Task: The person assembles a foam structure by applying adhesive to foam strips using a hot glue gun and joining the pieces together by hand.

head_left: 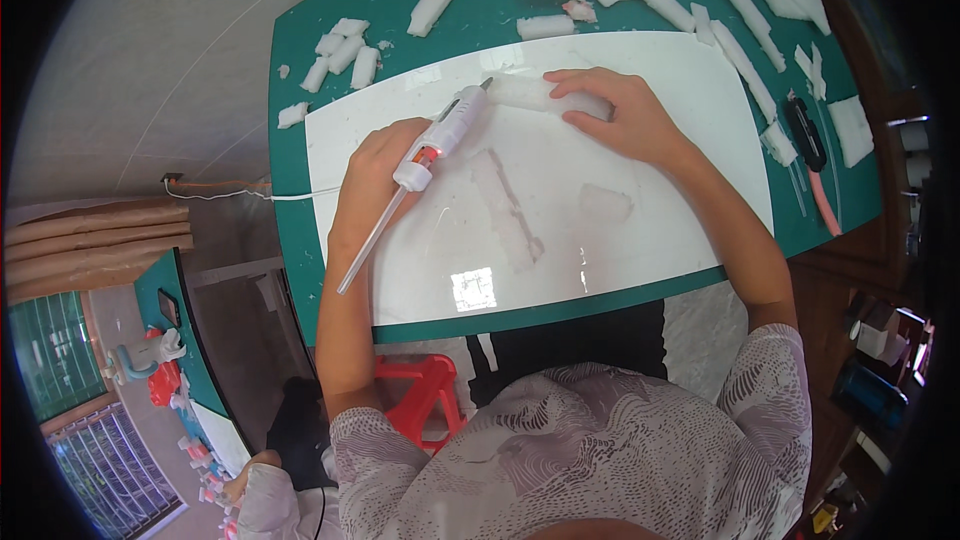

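Observation:
My left hand is closed round a white hot glue gun with an orange part near its rear. A long translucent glue stick sticks out of its back end. The dark nozzle reaches the left end of a white foam block; whether it touches cannot be made out. Bent fingers of my right hand grip the block's right part, hiding some of it. On the white board nearer to me lie a long thin foam strip and a small foam piece.
Several foam offcuts lie along the far side of the green table. At the right are a black tool and a pink curved handle. A white cord crosses the left edge. A red stool stands below; another person's sleeve shows lower left.

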`<state>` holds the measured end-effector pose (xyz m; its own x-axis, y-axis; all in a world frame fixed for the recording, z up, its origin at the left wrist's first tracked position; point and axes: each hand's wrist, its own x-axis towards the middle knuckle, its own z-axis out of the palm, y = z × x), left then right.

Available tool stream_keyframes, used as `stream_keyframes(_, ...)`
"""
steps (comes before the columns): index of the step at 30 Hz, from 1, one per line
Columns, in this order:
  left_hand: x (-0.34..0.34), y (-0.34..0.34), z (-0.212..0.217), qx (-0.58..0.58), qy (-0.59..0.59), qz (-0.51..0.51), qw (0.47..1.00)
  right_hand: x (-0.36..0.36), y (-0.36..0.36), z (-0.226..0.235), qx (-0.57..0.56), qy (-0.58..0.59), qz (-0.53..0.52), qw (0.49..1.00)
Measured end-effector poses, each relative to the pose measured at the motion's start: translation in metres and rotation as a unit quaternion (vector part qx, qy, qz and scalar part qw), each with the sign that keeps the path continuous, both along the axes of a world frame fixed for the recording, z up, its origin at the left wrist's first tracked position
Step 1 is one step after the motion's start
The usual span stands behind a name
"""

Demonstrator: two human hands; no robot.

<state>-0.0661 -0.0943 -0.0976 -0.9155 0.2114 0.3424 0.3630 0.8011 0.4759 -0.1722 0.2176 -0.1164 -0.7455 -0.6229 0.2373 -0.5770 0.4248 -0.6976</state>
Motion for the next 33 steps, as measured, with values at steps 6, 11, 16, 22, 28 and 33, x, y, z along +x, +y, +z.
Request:
stream_keyframes(6, -0.0001, 0.0008, 0.0018, -0.003, -0.007, -0.001, 1.0, -0.0001, 0.0002, 0.0015, 0.005, -0.017, -0.003, 1.0)
stream_keyframes(11, -0.0006, -0.0021, -0.001, -0.006, -0.01, -0.004, 1.0, -0.0005, 0.0002, 0.0, -0.001, -0.009, 0.001, 1.0)
stream_keyframes(16, 0.0001, -0.0016, 0.0009, -0.018, -0.013, 0.001, 1.0, -0.0012, -0.0002, -0.0003, -0.006, -0.004, 0.005, 1.0)
stream_keyframes(22, 0.0, -0.0006, 0.0012, -0.011, -0.025, 0.006, 1.0, 0.0, -0.0003, 0.0014, -0.002, -0.008, 0.0, 1.0)
stream_keyframes(28, -0.0004, -0.0013, 0.0004, -0.018, -0.02, 0.004, 1.0, -0.0001, -0.0005, 0.001, 0.004, -0.007, 0.0, 1.0)
stream_keyframes(33, -0.0004, -0.001, 0.0009, -0.012, -0.019, -0.001, 1.0, -0.0003, 0.0001, 0.0018, 0.001, -0.001, 0.004, 1.0)
